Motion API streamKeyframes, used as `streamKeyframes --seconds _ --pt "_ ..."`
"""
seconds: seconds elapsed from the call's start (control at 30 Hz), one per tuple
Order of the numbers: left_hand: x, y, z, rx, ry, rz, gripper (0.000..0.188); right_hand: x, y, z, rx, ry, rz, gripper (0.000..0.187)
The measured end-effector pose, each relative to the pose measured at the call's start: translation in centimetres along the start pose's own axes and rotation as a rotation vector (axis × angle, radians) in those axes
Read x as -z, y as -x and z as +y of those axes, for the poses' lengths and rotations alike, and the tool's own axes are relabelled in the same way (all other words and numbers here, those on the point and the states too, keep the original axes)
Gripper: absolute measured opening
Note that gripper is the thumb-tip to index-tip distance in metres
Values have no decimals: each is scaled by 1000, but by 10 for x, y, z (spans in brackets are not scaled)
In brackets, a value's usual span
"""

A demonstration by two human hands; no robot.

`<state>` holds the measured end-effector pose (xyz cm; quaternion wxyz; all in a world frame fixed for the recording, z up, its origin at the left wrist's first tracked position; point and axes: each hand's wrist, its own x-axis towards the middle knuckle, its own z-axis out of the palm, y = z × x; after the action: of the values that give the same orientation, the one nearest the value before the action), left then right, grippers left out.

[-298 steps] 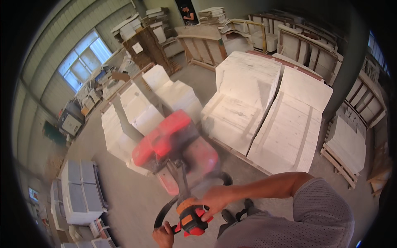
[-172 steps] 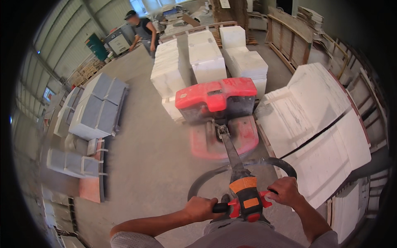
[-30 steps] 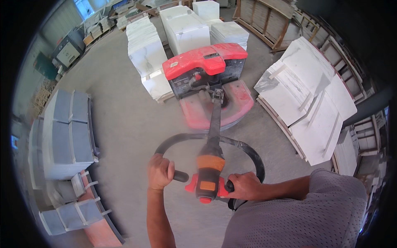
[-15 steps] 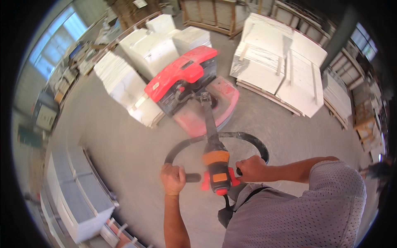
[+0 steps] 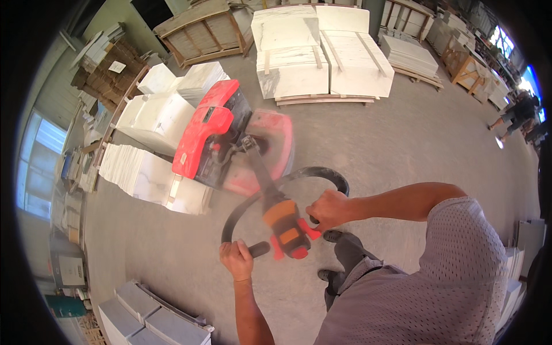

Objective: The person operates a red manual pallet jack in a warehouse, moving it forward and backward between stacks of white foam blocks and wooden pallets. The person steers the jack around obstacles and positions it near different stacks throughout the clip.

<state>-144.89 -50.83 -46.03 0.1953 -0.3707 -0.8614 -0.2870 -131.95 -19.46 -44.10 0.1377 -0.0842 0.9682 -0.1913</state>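
Observation:
Both my hands are closed on the looped black handle (image 5: pixel 232 221) of an electric pallet truck (image 5: pixel 202 131) with a red cover. My left hand (image 5: pixel 236 260) wraps the left grip. My right hand (image 5: pixel 329 208) grasps the right grip beside a red lever on the black and orange control head (image 5: pixel 283 224). From that head the tiller arm runs away to the far left, down to the truck's dusty red base. Stacks of white stone slabs (image 5: pixel 158 118) stand just beyond the truck body; its forks are hidden.
A broad stack of white slabs (image 5: pixel 356 69) on a wooden pallet stands ahead. Wooden crates (image 5: pixel 201 34) line the back. Grey slabs (image 5: pixel 167 328) lie at the near left. At the far right a person (image 5: pixel 516 115) stands on the floor.
The view has swung right, so the truck and the slab stacks sit farther left. The tiller slants more toward the left. Both hands keep their hold on the handle.

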Motion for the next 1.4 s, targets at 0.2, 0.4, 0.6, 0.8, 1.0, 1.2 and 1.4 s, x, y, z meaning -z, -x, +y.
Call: streamKeyframes --seconds 0.2,0.4,0.6,0.8,1.0,1.2,1.4 --pt "-14 28 -24 -32 12 -7 33 -34 0 -15 -18 -38 7 41" --pt "-29 55 -56 143 6 -96 34 -72 -11 -21 12 -98 -16 39" --pt "39 88 -73 392 91 -92 46 -80 8 -98 42 -159 35 38" --pt "79 142 -89 665 69 -99 45 -126 19 -154 173 -286 -12 39" --pt "119 213 -46 684 -32 -16 45 -159 81 -190 293 -375 88 40" --pt "100 184 -38 900 -99 -21 44 -129 53 -150 321 -475 -26 39" --pt "138 277 23 1036 -163 7 45 -169 139 -199 312 -414 -88 41"
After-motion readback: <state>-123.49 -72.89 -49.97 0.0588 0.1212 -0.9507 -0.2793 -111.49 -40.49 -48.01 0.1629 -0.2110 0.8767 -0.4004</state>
